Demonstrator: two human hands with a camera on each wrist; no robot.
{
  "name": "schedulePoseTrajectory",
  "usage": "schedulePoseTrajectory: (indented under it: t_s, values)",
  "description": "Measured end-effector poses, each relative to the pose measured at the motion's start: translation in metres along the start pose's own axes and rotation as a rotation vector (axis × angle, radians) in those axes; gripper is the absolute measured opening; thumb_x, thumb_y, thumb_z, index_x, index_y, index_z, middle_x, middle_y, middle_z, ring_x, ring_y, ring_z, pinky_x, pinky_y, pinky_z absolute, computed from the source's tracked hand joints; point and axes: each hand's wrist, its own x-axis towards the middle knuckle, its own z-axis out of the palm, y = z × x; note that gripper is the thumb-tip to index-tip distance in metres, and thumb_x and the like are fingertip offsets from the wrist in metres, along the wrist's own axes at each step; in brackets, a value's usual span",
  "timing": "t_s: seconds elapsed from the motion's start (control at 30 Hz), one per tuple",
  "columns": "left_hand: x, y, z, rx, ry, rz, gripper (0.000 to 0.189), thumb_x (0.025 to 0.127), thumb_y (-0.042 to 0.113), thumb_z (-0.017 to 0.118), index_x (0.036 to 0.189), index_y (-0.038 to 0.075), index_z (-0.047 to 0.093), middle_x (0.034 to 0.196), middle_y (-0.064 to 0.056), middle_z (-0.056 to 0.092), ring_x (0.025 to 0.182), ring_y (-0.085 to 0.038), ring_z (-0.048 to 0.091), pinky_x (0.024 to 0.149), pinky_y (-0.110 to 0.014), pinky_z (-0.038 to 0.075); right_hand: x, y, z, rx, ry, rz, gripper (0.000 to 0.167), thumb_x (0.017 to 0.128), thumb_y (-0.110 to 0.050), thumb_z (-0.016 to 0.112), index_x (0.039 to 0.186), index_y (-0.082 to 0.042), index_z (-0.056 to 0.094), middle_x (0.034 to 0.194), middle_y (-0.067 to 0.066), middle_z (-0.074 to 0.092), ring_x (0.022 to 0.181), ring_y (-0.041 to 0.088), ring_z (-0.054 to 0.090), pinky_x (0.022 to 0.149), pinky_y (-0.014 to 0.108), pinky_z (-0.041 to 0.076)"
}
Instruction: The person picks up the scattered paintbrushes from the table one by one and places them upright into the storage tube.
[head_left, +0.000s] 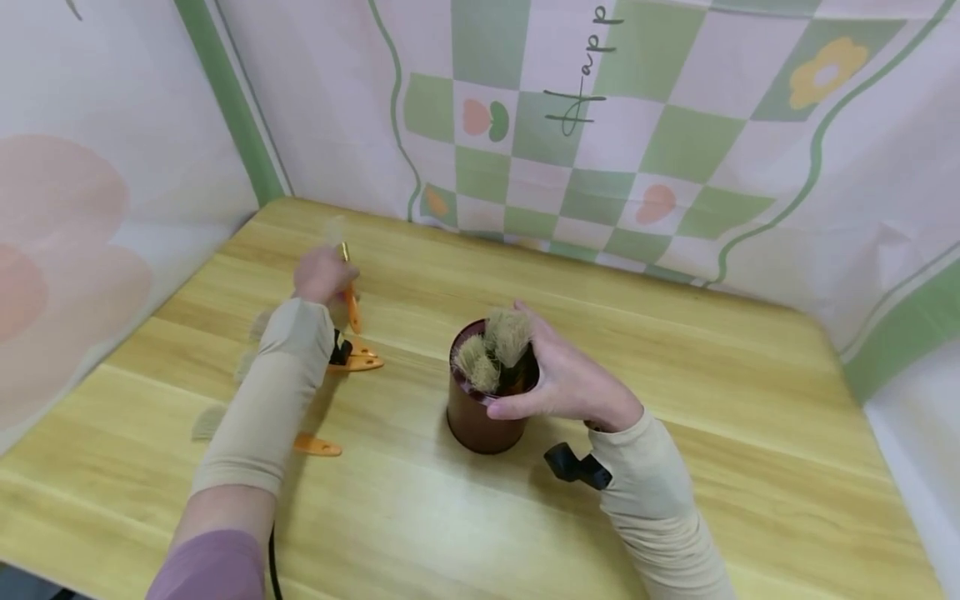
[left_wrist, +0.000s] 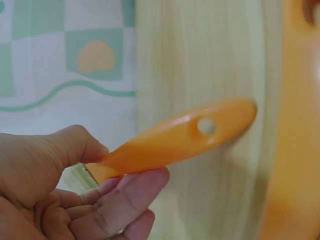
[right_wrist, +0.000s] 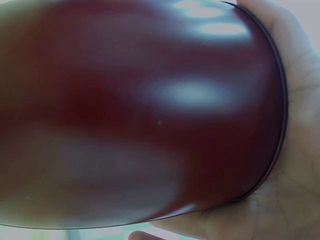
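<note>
Brush in hand: judging by the grip, the step looks like taking up one flat brush with a smooth orange handle, a gold-coloured ferrule and pale bristles (head_left: pixel 352 310), while a glossy dark red cylindrical pot (head_left: pixel 484 429) is steadied.
Brush to pot: if this brush belongs with those in the pot, the next move calls for carrying it across to the pot, turning the bristles up and lowering the handle through the gap the right hand leaves.
Orange handle: it is glossy and tapered, with a rounded end pierced by a hole; the bristles blur in the head view.
Brush's place: left of the pot and farther from the person than it (whether it touches the wooden worktop (head_left: pixel 420 533) I cannot tell).
Left fingers: the left hand (head_left: pixel 322 275) has thumb and fingers (left_wrist: pixel 136 197) clamped on the handle close to the ferrule.
Right fingers: the right hand (head_left: pixel 577 383) curls round the pot's rim, thumb on the near side, a finger on the far side.
Pot: it stands upright and holds pale bristle heads (head_left: pixel 508 337) pointing upward; their exact number is unclear.
Loose brushes: three more orange-handled brushes (head_left: pixel 318 447) lie left of the pot, partly hidden by the left arm.
Checked cloth: a green-and-white printed cloth (head_left: pixel 543 187) hangs beyond the pot.
</note>
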Motion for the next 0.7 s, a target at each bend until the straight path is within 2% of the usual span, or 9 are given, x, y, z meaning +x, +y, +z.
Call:
schedulePoseTrajectory:
  t_s: [0.07, 0.17, 0.3, 0.43, 0.57, 0.7]
  values:
    - [0.001, 0.005, 0.0, 0.008, 0.024, -0.002, 0.025, 0.091, 0.022, 0.057, 0.083, 0.0, 0.062, 0.068, -0.01, 0.069, 0.062, -0.021, 0.066, 0.052, -0.025, 0.043, 0.0, -0.001, -0.001, -0.004, 0.0, 0.0, 0.107, 0.071, -0.033, 0.084, 0.151, -0.004, 0.02, 0.161, 0.021, 0.006, 0.149, 0.036, 0.013, 0.118, 0.054, 0.019]
    - [-0.001, 0.013, 0.001, 0.038, 0.053, 0.017, 0.028, 0.092, 0.027, 0.057, 0.083, 0.0, 0.063, 0.065, -0.007, 0.066, 0.06, -0.021, 0.063, 0.048, -0.023, 0.04, 0.0, -0.001, -0.001, -0.012, -0.003, 0.004, 0.107, 0.071, -0.034, 0.084, 0.151, -0.003, 0.02, 0.161, 0.021, 0.006, 0.149, 0.036, 0.013, 0.118, 0.054, 0.019]
    - [-0.008, 0.024, 0.0, 0.057, 0.081, 0.059, 0.031, 0.091, 0.029, 0.056, 0.074, 0.004, 0.06, 0.059, 0.0, 0.052, 0.055, -0.016, 0.048, 0.047, -0.023, 0.035, 0.0, -0.002, -0.001, -0.02, -0.009, 0.012, 0.109, 0.071, -0.035, 0.083, 0.152, -0.002, 0.017, 0.161, 0.021, 0.005, 0.149, 0.036, 0.013, 0.118, 0.054, 0.019]
    - [-0.014, 0.033, 0.0, 0.009, 0.105, 0.098, 0.033, 0.091, 0.027, 0.055, 0.064, 0.009, 0.054, 0.054, 0.003, 0.044, 0.051, -0.013, 0.039, 0.046, -0.024, 0.032, 0.001, -0.002, -0.001, -0.018, -0.009, 0.018, 0.114, 0.071, -0.035, 0.083, 0.153, -0.001, 0.011, 0.161, 0.02, 0.005, 0.149, 0.036, 0.013, 0.118, 0.053, 0.019]
    - [-0.022, 0.043, 0.002, -0.096, 0.101, 0.115, 0.034, 0.091, 0.024, 0.057, 0.059, 0.011, 0.054, 0.055, -0.002, 0.059, 0.046, -0.009, 0.043, 0.043, -0.022, 0.031, 0.001, -0.001, -0.001, -0.01, -0.009, 0.02, 0.114, 0.072, -0.034, 0.083, 0.153, -0.001, 0.011, 0.161, 0.02, 0.005, 0.149, 0.035, 0.013, 0.118, 0.053, 0.019]
    - [-0.033, 0.055, 0.005, -0.169, 0.083, 0.149, 0.035, 0.09, 0.023, 0.057, 0.057, 0.013, 0.052, 0.072, -0.011, 0.073, 0.046, -0.009, 0.051, 0.042, -0.02, 0.03, 0.0, 0.0, -0.001, 0.0, -0.013, 0.028, 0.111, 0.072, -0.034, 0.083, 0.153, -0.003, 0.013, 0.161, 0.02, 0.004, 0.149, 0.036, 0.013, 0.118, 0.054, 0.019]
